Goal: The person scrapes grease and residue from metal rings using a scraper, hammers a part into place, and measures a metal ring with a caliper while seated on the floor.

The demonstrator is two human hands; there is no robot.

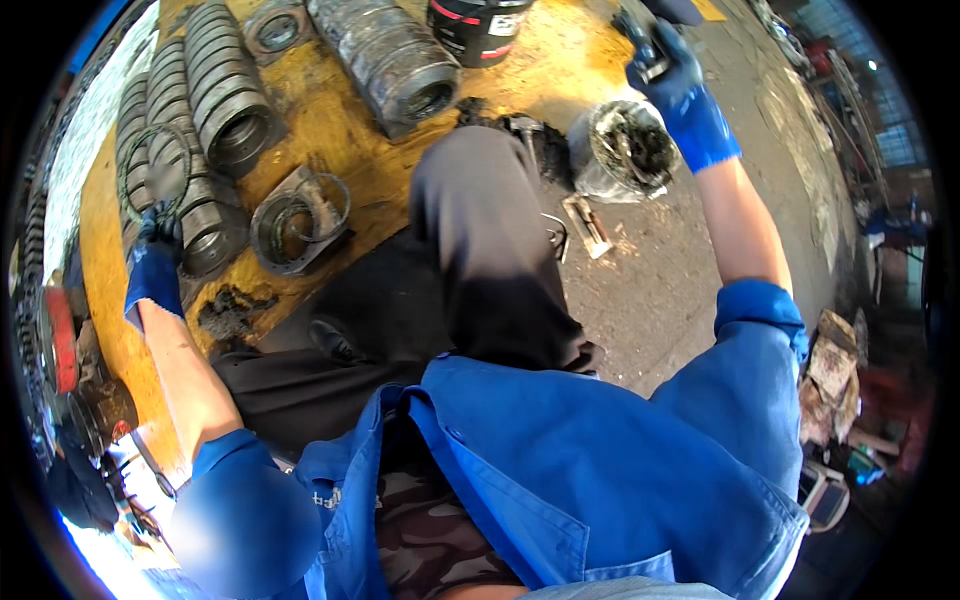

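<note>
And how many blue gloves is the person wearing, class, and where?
2. One glove is on the left hand, at a thin ring; the other glove is on the right hand, around a dark object. Both show.

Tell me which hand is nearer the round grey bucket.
Right. The blue-gloved right hand is near the bucket's upper right; the blue-gloved left hand is far to its left.

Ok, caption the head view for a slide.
Left hand holding a thin ring beside ribbed metal cylinders, right hand near a bucket.
</note>
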